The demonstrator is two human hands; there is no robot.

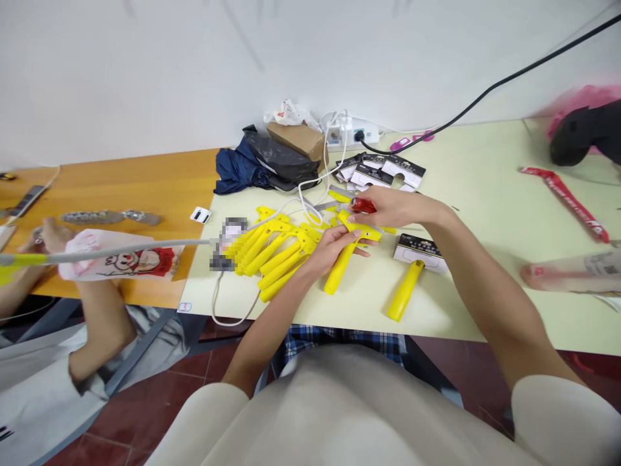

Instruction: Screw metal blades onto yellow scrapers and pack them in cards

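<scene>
My left hand (330, 247) is closed around a yellow T-shaped scraper handle (339, 268), holding it just above the table with its wide head toward the right. Over that head, my right hand (384, 204) grips a red-handled screwdriver (363, 205); the tip is hard to make out. Several similar yellow handles (279, 255) lie in a pile left of my left hand. Flat grey metal strips (320, 207) lie partly hidden behind my hands. Another yellow handle (406, 291) rests below my right forearm, its top against a black-and-white packaging card (420, 251).
Behind my hands lie more packaging cards (373, 171), a dark bag (276, 162), a cardboard box (301, 142) and a power strip (363, 129). White cables (310, 188) cross there. A red strip (567, 204) lies right. On the left, another person's arm (99, 317) rests beside an orange table (160, 181).
</scene>
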